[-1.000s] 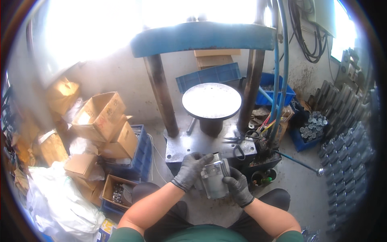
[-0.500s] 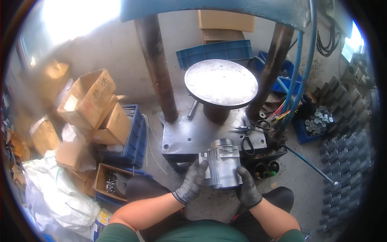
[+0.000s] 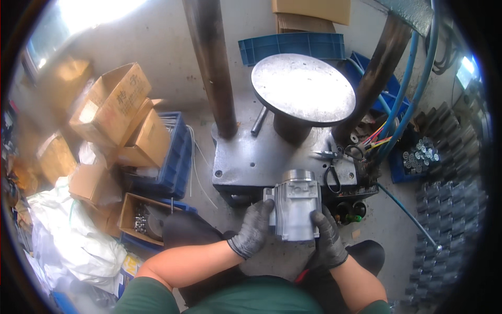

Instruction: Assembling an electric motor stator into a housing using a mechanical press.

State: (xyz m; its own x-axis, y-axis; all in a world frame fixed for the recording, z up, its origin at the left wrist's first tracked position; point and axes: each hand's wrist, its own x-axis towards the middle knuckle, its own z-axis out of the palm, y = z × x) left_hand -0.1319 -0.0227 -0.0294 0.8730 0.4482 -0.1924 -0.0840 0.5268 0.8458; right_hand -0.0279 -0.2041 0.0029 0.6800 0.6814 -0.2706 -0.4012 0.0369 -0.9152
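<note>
A silver, finned metal motor housing (image 3: 298, 209) is held up between my two hands, in front of the press base. Its round, ring-like end points away from me. My left hand (image 3: 253, 230), in a dark grey glove, grips the left side by a flat projecting block. On the other side my right hand (image 3: 329, 235), gloved alike, clasps the lower right edge. Both thumbs lie along the casing; the other fingers are partly hidden beneath it. Just beyond the housing is the metal press base (image 3: 240, 162), with a round steel plate (image 3: 303, 89) on a thick post above it.
Black-handled scissors (image 3: 332, 178) lie at the base's right front. Two pillars (image 3: 212, 68) flank the plate. Cardboard boxes (image 3: 112, 99) and a blue crate (image 3: 175, 157) stand left, near a white sack (image 3: 73, 235). Stacked metal parts (image 3: 449, 230) and a blue bin (image 3: 408, 170) are right.
The housing has turned slightly more upright in my hands and shifted a little right and away. Both hands still hold it. My view has tilted downward.
</note>
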